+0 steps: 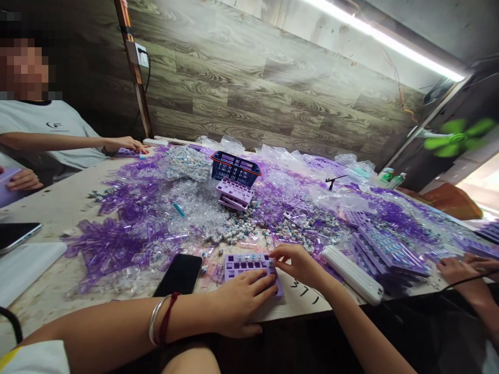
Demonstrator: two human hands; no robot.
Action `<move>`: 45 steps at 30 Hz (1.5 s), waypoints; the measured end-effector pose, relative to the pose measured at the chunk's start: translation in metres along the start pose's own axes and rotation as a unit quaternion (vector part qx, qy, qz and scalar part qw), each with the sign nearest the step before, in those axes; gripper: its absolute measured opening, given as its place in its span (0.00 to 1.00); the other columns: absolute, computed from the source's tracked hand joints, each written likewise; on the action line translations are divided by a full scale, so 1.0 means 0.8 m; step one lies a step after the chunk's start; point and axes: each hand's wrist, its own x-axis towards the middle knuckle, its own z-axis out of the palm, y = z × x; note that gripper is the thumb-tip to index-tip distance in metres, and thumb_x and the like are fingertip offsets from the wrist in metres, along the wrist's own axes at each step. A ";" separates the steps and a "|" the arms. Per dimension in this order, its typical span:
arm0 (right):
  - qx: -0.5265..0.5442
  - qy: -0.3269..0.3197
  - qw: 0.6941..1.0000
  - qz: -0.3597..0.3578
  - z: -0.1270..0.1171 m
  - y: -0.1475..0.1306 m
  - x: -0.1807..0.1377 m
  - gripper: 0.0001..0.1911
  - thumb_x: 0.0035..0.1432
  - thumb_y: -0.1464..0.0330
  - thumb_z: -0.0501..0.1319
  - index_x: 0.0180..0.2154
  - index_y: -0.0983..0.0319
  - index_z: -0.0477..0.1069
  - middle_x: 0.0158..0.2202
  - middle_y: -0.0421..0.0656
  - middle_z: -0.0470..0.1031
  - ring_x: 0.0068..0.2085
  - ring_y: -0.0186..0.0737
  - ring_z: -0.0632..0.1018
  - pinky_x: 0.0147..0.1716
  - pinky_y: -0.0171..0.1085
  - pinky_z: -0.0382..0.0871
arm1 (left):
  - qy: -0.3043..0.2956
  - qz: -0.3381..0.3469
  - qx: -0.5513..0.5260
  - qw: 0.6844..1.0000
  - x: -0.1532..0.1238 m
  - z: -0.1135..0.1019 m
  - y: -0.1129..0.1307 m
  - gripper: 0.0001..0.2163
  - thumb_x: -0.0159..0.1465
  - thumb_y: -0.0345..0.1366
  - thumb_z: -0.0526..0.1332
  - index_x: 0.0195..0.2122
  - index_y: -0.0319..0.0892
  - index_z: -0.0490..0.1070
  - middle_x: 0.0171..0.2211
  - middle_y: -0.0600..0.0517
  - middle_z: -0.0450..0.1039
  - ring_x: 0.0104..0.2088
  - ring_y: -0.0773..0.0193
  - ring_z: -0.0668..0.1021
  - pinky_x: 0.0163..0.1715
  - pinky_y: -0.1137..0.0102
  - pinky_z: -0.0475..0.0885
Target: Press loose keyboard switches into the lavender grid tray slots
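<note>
A purple plastic tray [238, 265] with rows of square slots lies at the table's near edge, a few small switches seated in its top row. My left hand [237, 301], with a silver bangle and red thread on the wrist, rests on the tray's lower right part, fingers curled over it. My right hand [298, 262] is at the tray's upper right corner, fingertips pinched together on a small piece that I cannot make out. A big heap of small switches [280, 223] lies just beyond the tray.
A black phone [181, 274] lies left of the tray, a white power bank [353, 274] to its right. Purple plastic strips [117, 239], clear bags, a blue basket [235, 167] and stacked purple trays [390, 252] cover the table. One person sits far left; another's hands [463, 270] are at right.
</note>
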 end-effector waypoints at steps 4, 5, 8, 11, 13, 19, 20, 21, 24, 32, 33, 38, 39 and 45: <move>0.001 -0.002 1.000 0.001 0.002 0.000 0.000 0.09 0.53 0.76 0.59 0.34 0.62 0.76 0.32 0.43 0.77 0.31 0.36 0.77 0.31 0.33 0.71 | -0.002 -0.004 0.009 1.000 0.000 0.000 0.000 0.38 0.60 0.50 0.56 0.65 0.35 0.44 0.65 0.40 0.49 0.64 0.45 0.53 0.63 0.56 0.51; 0.002 -0.001 1.000 0.001 0.002 0.000 0.000 0.09 0.53 0.76 0.59 0.34 0.62 0.76 0.32 0.43 0.77 0.31 0.36 0.77 0.31 0.33 0.71 | -0.002 -0.003 0.009 1.000 0.000 0.000 0.001 0.38 0.60 0.50 0.56 0.65 0.35 0.44 0.65 0.40 0.49 0.64 0.45 0.53 0.63 0.56 0.51; 0.003 -0.004 1.000 0.004 0.003 0.000 0.001 0.10 0.52 0.78 0.59 0.35 0.62 0.76 0.32 0.43 0.78 0.31 0.35 0.77 0.31 0.32 0.71 | -0.004 -0.002 0.003 1.000 0.001 -0.001 0.001 0.37 0.60 0.49 0.56 0.65 0.34 0.45 0.64 0.39 0.50 0.64 0.45 0.53 0.63 0.56 0.51; -0.005 -0.014 1.000 0.018 0.004 0.002 0.002 0.11 0.52 0.78 0.59 0.35 0.63 0.77 0.33 0.43 0.78 0.32 0.36 0.77 0.32 0.32 0.72 | -0.003 0.000 0.001 1.000 0.001 -0.001 0.001 0.37 0.60 0.49 0.56 0.65 0.34 0.45 0.64 0.39 0.49 0.64 0.45 0.53 0.63 0.56 0.51; -0.015 -0.020 0.999 0.020 0.004 0.002 0.002 0.11 0.52 0.79 0.60 0.35 0.63 0.77 0.33 0.44 0.78 0.33 0.36 0.77 0.33 0.33 0.72 | 0.001 0.000 0.004 1.000 0.001 -0.001 0.000 0.37 0.60 0.49 0.56 0.65 0.34 0.45 0.64 0.39 0.49 0.64 0.45 0.53 0.63 0.56 0.51; -0.067 -0.023 0.997 0.018 0.004 0.000 0.003 0.09 0.52 0.76 0.62 0.35 0.61 0.77 0.34 0.43 0.79 0.35 0.38 0.77 0.33 0.33 0.71 | 0.011 -0.003 0.016 1.000 0.001 0.003 0.001 0.38 0.59 0.49 0.57 0.65 0.34 0.46 0.64 0.39 0.50 0.64 0.45 0.54 0.63 0.57 0.50; -0.077 -0.025 0.996 0.022 0.004 -0.001 0.003 0.09 0.52 0.76 0.62 0.35 0.61 0.78 0.35 0.43 0.79 0.35 0.39 0.78 0.33 0.33 0.71 | 0.011 -0.002 0.017 1.000 0.001 0.003 0.001 0.38 0.59 0.49 0.57 0.65 0.33 0.46 0.64 0.39 0.50 0.64 0.45 0.54 0.63 0.57 0.50; -0.084 -0.027 0.996 0.028 0.004 -0.002 0.003 0.09 0.52 0.77 0.62 0.35 0.62 0.78 0.35 0.44 0.79 0.35 0.39 0.78 0.34 0.34 0.71 | 0.013 -0.002 0.018 1.000 0.001 0.004 0.001 0.38 0.59 0.49 0.58 0.65 0.33 0.46 0.64 0.39 0.51 0.64 0.46 0.54 0.63 0.57 0.50; -0.082 -0.040 0.995 0.045 0.003 -0.006 0.006 0.10 0.51 0.79 0.62 0.34 0.62 0.78 0.34 0.44 0.80 0.34 0.38 0.78 0.34 0.33 0.71 | 0.015 -0.003 0.017 1.000 0.001 0.003 0.002 0.37 0.60 0.49 0.57 0.65 0.33 0.46 0.64 0.39 0.51 0.64 0.46 0.54 0.63 0.58 0.50; -0.079 -0.084 0.991 0.075 -0.005 -0.015 0.020 0.08 0.51 0.77 0.62 0.32 0.64 0.80 0.29 0.45 0.80 0.30 0.38 0.79 0.32 0.31 0.69 | 0.019 -0.029 -0.001 0.999 -0.001 0.003 0.001 0.41 0.56 0.50 0.62 0.65 0.37 0.47 0.67 0.35 0.36 0.65 0.39 0.44 0.62 0.49 0.49; -0.081 -0.090 0.990 0.076 -0.005 -0.015 0.021 0.08 0.51 0.77 0.62 0.32 0.64 0.80 0.29 0.45 0.80 0.30 0.38 0.79 0.31 0.31 0.69 | 0.020 -0.036 -0.004 0.999 -0.001 0.003 0.000 0.42 0.55 0.50 0.63 0.65 0.38 0.47 0.67 0.35 0.35 0.65 0.38 0.44 0.61 0.48 0.49; -0.133 -0.115 0.982 0.074 -0.003 -0.018 0.026 0.09 0.50 0.78 0.62 0.31 0.64 0.80 0.28 0.46 0.80 0.30 0.37 0.78 0.30 0.30 0.66 | 0.007 -0.053 -0.019 0.998 -0.001 -0.001 0.003 0.43 0.53 0.49 0.65 0.65 0.42 0.47 0.67 0.37 0.34 0.65 0.38 0.47 0.61 0.49 0.50; -0.145 -0.117 0.980 0.072 -0.003 -0.020 0.027 0.09 0.50 0.78 0.62 0.31 0.64 0.80 0.29 0.46 0.80 0.30 0.38 0.78 0.30 0.31 0.65 | 0.005 -0.055 -0.020 0.998 -0.001 -0.002 0.003 0.42 0.53 0.49 0.65 0.65 0.42 0.47 0.67 0.37 0.34 0.65 0.38 0.47 0.61 0.49 0.50; -0.220 -0.145 0.962 0.075 -0.002 -0.035 0.033 0.10 0.49 0.78 0.62 0.29 0.63 0.81 0.27 0.46 0.80 0.28 0.38 0.77 0.28 0.31 0.61 | 0.001 -0.059 -0.029 0.998 0.001 -0.007 0.005 0.41 0.53 0.49 0.64 0.64 0.42 0.50 0.67 0.36 0.35 0.64 0.37 0.49 0.61 0.49 0.51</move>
